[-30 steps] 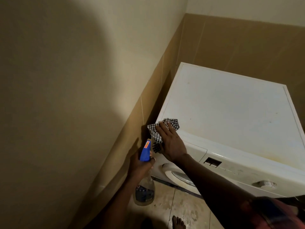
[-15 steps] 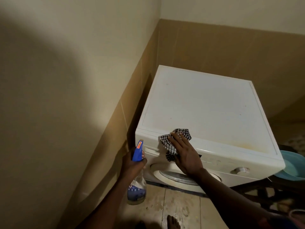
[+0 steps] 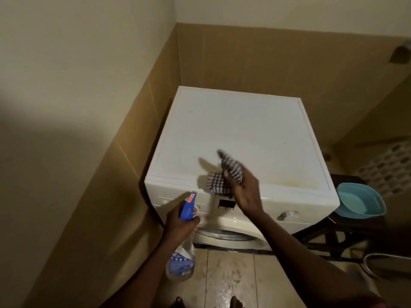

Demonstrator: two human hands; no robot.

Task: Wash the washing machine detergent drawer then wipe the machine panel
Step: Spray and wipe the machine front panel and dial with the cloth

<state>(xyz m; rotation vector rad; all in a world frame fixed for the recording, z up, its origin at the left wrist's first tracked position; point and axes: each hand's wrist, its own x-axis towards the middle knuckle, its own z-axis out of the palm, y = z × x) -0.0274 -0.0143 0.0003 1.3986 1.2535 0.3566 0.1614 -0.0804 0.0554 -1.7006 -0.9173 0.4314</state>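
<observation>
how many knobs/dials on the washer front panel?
1. A single white dial sits on the right part of the washing machine front panel, right of the dark display. The right hand and checked cloth cover part of the panel, so another may be hidden.

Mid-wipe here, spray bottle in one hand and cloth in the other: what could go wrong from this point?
1. The floor looks wet and the feet are bare, so a slip is possible.
2. The left hand aims the bottle toward the display; spray could get into the electronics.
3. The basin sits on a stool beside the machine; a wide sweep of the right hand with the cloth might knock it.
</observation>
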